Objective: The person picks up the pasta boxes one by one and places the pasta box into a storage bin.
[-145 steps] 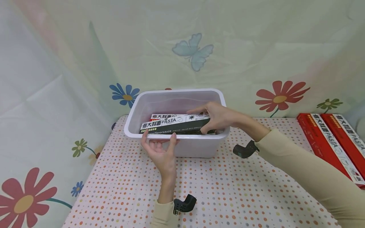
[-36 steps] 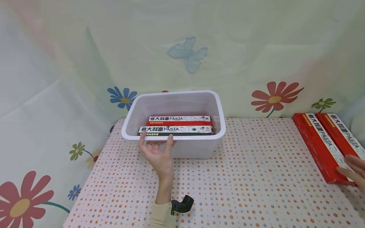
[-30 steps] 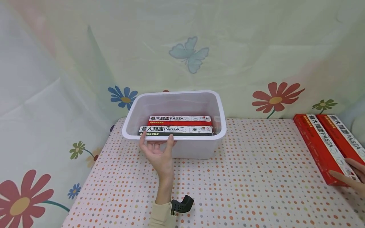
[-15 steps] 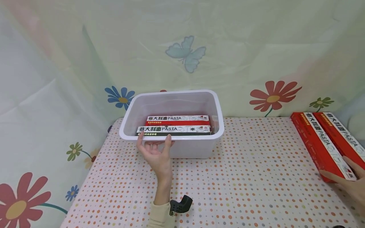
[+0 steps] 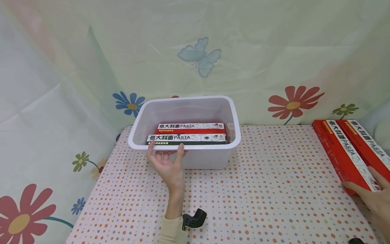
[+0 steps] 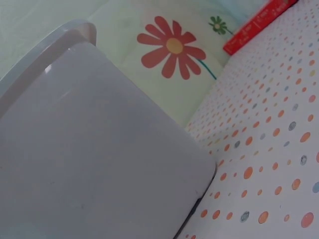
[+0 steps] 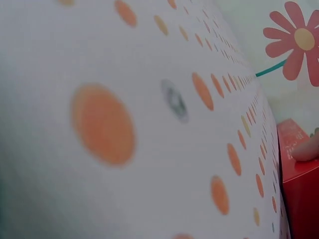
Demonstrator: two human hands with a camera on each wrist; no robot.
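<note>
Left hand point(image 5: 167, 163) gripping white bin point(image 5: 201, 158) by near rim, thumb and finger curled over its edge; right hand point(image 5: 372, 195) at table's right edge, fingers spread, fingertip touching near end of red pasta box point(image 5: 342, 155).

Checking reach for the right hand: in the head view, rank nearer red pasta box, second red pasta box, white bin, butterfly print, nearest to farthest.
From the right hand:
1. Nearer red pasta box, under its fingertips, table's right edge.
2. Second red pasta box, alongside, further right.
3. White bin, table's far middle.
4. Butterfly print, backdrop above the bin.
</note>
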